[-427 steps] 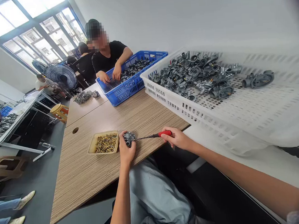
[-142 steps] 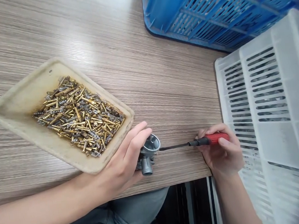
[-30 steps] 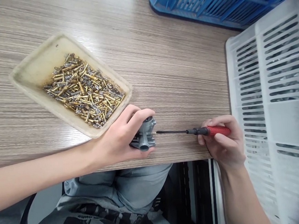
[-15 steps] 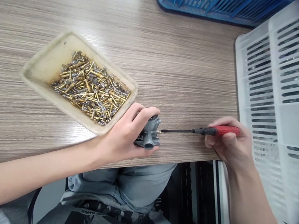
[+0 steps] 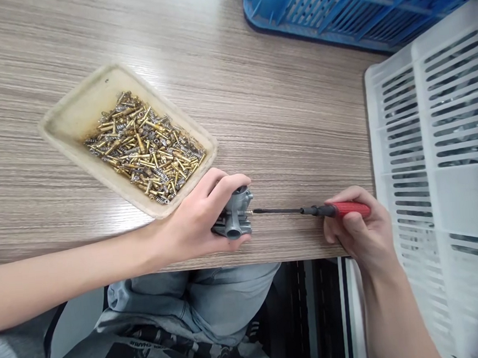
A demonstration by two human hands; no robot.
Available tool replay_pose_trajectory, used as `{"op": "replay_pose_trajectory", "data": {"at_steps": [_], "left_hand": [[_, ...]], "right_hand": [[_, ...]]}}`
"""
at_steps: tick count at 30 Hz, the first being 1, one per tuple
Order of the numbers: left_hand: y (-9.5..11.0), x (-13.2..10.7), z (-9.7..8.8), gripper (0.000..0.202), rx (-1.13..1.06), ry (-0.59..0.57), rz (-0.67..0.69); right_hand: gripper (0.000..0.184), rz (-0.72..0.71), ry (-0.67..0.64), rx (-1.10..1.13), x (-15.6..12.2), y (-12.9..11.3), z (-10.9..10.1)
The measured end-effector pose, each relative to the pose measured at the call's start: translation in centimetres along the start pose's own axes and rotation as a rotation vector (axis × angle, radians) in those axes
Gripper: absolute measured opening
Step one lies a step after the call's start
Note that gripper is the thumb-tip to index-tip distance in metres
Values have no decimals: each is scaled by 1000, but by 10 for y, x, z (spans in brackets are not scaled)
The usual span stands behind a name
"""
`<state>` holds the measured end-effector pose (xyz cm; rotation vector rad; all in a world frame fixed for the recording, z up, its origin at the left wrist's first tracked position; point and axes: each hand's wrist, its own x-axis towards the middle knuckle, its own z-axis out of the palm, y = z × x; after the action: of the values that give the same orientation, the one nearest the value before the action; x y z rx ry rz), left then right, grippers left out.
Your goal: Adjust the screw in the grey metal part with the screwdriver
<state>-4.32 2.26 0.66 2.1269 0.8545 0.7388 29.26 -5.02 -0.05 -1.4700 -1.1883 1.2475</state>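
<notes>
Left hand [image 5: 195, 226] clamps a grey casting [image 5: 236, 218] at the counter [image 5: 278, 104] edge, near 6 o'clock. Right hand [image 5: 361, 233] is closed on a red-handled screwdriver [image 5: 311, 211] lying level, its tip meeting a small screw on the casting's 3 o'clock side. The risk, I judge: the blade could cam out and jab the left fingers, or the casting could twist off the edge. Just at 10 o'clock lies a tray [image 5: 72, 117] of brass screws [image 5: 145, 147]; crates stand at 1 and 3 o'clock.

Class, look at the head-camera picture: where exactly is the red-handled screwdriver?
The red-handled screwdriver lies level near the table's front edge, gripped by the right hand, its tip at the grey metal part held by the left hand.
</notes>
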Motion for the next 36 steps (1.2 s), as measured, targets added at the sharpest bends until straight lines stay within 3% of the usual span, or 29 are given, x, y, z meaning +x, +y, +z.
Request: {"op": "replay_pose_trajectory", "data": {"at_steps": [22,36], "left_hand": [[0,0,-1,73,5,-9,4],[-1,-2,-1,75,-9,-26,-10]], "right_hand": [[35,9,3,-83,0,-2,-2],[33,14,-40,-2,1,-7,2]]}}
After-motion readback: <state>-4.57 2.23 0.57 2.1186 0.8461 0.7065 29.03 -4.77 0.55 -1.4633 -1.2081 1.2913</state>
